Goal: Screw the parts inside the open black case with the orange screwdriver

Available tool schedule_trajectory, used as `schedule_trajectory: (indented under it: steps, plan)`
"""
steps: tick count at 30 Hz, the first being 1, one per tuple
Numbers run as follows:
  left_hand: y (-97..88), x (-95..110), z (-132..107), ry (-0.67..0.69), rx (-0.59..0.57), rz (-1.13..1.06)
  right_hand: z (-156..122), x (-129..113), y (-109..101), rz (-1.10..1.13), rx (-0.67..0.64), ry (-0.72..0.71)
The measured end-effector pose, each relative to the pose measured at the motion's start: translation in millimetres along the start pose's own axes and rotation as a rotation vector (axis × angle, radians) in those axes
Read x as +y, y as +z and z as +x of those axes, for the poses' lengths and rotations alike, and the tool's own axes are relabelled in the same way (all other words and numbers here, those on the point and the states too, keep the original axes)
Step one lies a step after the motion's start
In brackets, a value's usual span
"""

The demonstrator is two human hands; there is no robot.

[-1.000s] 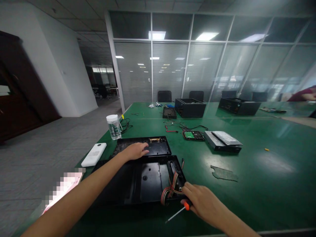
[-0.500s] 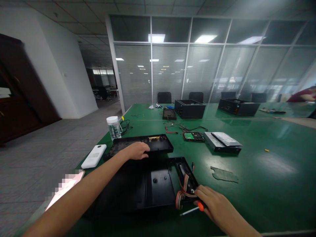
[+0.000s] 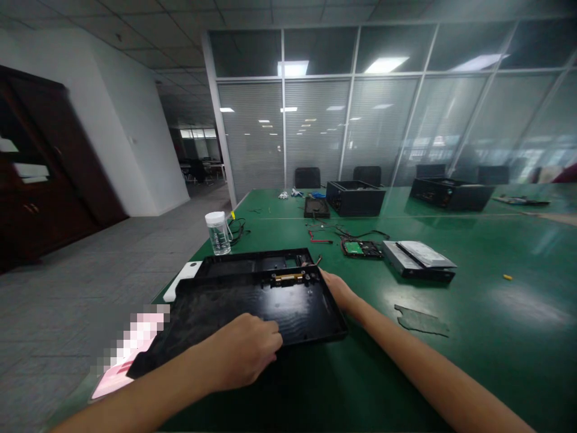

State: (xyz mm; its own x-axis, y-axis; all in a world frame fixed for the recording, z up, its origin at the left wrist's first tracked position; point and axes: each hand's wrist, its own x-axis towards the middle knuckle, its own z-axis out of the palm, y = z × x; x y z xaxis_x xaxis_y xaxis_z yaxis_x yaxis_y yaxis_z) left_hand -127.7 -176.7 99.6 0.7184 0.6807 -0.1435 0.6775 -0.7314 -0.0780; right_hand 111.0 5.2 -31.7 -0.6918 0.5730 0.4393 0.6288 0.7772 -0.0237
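Two shallow black casing panels lie one behind the other. The nearer panel [image 3: 234,313] carries a gold-coloured part near its far edge. My left hand [image 3: 247,349] has its fingers curled over that panel's near edge, gripping it. Behind it is the other panel [image 3: 243,263], partly covered by the nearer one, with a little of its cable showing at the right end. My right hand [image 3: 338,290] is at that right end, its fingers mostly hidden behind the nearer panel's corner. No screwdriver shows now.
A water bottle [image 3: 218,233], a white power-bank-like block [image 3: 183,281] and a pink, pixelated item [image 3: 135,349] are at the left. A hard drive [image 3: 360,248], a silver drive unit [image 3: 419,260] and a thin dark sheet [image 3: 421,320] lie rightward. Black computer cases [image 3: 356,198] stand farther back.
The two panels have swapped places: the one with the cable went away from me with my right hand, the gold-part one came nearer with my left. The orange-handled screwdriver has gone from sight.
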Motion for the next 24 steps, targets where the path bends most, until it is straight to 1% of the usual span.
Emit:
schedule_trajectory:
  steps: [1, 3, 6, 9, 11, 13, 15, 16, 17, 18, 20, 21, 22, 24]
  plan:
    - [7.4, 0, 0, 0.002, -0.007, -0.009, -2, 5, 2, -0.082, 0.006, -0.02]
    - [23.6, -1, 0, 0.009, -0.02, -0.033, -14, 19, 3, -0.224, -0.001, -0.013]
    - [48.7, -3, 6, 0.009, -0.027, -0.06, -40, 46, -2, -0.375, -0.07, 0.023]
    - [65.7, -7, 19, -0.001, -0.041, -0.061, -62, 73, -12, -0.428, -0.122, 0.132]
    - [67.3, -12, 33, -0.019, -0.09, -0.038, -70, 86, -18, -0.421, -0.117, 0.237]
    - [60.8, -21, 53, -0.039, -0.186, -0.025, -73, 95, -22, -0.389, -0.098, 0.313]
    - [51.1, -33, 78, -0.034, -0.265, -0.061, -73, 98, -22, -0.336, -0.072, 0.345]
    - [47.4, -40, 91, -0.011, -0.268, -0.109, -73, 98, -22, -0.306, -0.059, 0.345]
    - [45.5, -46, 106, 0.014, -0.185, -0.125, -72, 98, -21, -0.274, -0.046, 0.337]
    - [46.2, -51, 119, 0.025, -0.039, -0.086, -72, 97, -20, -0.242, -0.033, 0.324]
    - [55.7, -59, 143, 0.06, 0.223, 0.04, -71, 95, -20, -0.18, -0.015, 0.286]
    - [64.0, -61, 152, 0.085, 0.314, 0.102, -70, 94, -19, -0.151, -0.009, 0.264]
    - [73.6, -62, 159, 0.111, 0.375, 0.151, -69, 92, -19, -0.125, -0.005, 0.243]
    - [93.4, -64, 167, 0.142, 0.458, 0.218, -67, 90, -18, -0.081, -0.001, 0.205]
